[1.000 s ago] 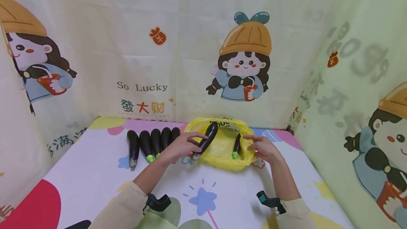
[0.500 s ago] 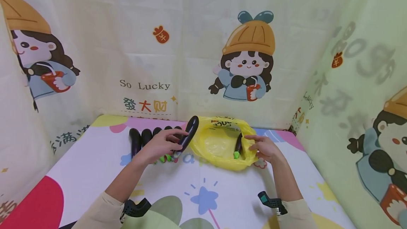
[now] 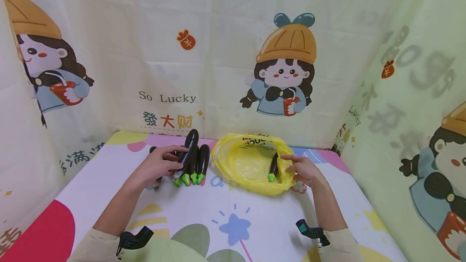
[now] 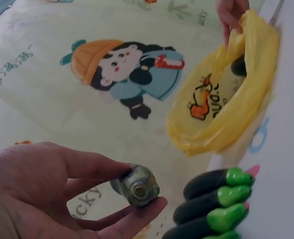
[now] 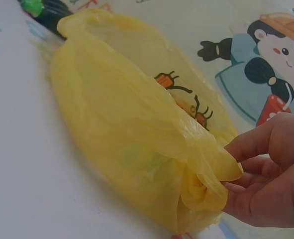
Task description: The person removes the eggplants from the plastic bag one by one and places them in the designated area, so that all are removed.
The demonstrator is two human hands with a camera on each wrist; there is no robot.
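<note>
My left hand (image 3: 157, 167) pinches a dark purple eggplant (image 3: 190, 142) between thumb and fingers, tilted above the row on the table. Its dull greyish stem end (image 4: 139, 188) points toward the left wrist camera. Under and beside it lie several eggplants (image 3: 204, 159), most with bright green caps; the hand partly hides those on the left. To the right, a yellow plastic bag (image 3: 233, 183) lies with its mouth spread wide. One green-capped eggplant (image 3: 273, 168) is inside, near the right wall. My right hand (image 3: 305, 170) pinches the bag's right rim.
A white table cover (image 3: 269, 221) with coloured prints lies beneath everything. Printed cloth walls (image 3: 218, 51) stand close behind the bag and on both sides.
My left hand has carried its eggplant leftward, from over the bag's left rim to above the row of eggplants. The right hand stays at the bag's rim.
</note>
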